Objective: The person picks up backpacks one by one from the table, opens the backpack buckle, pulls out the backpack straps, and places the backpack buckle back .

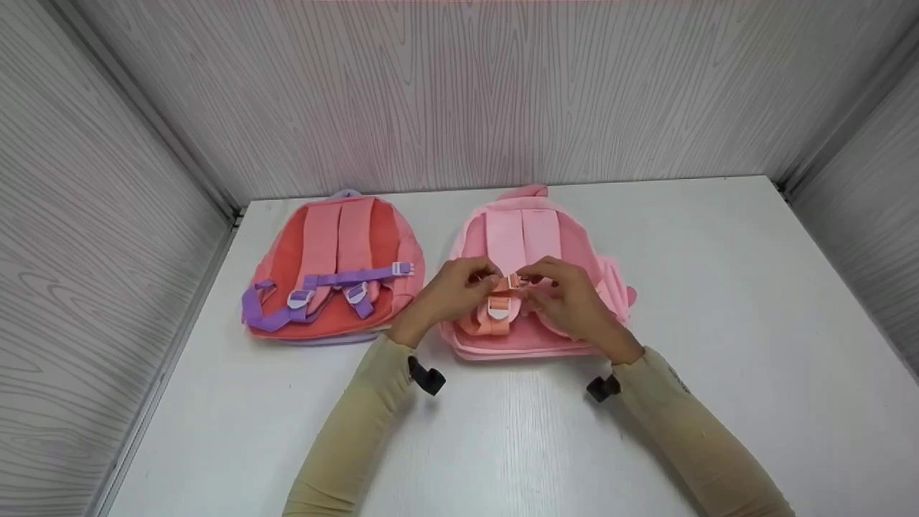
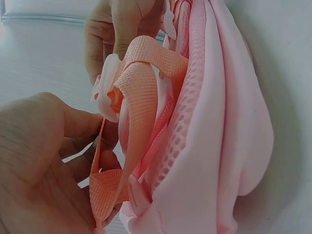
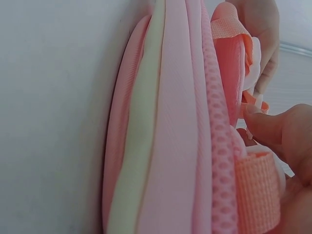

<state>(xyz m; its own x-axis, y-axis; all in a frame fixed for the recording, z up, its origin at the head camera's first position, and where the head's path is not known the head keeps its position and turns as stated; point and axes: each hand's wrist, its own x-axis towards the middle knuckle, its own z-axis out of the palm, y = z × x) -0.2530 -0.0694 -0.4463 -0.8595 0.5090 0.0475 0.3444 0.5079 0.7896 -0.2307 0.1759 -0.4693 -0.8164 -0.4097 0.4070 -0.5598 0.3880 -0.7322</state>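
Note:
A light pink backpack lies with its shoulder straps up at the middle of the table. Over its lower half, my left hand pinches an orange webbing strap near a small white buckle. From the other side, the fingertips of my right hand pinch the buckle's end; in the right wrist view the thumb presses against a pale piece there. Fingers partly hide the buckle, so I cannot tell whether its halves are joined. A white strap adjuster sits just below on the orange webbing.
To the left lies a coral-red backpack, also straps up, with a purple strap across it ending in a white buckle piece. Wood-grain panels wall the white table at the back and both sides.

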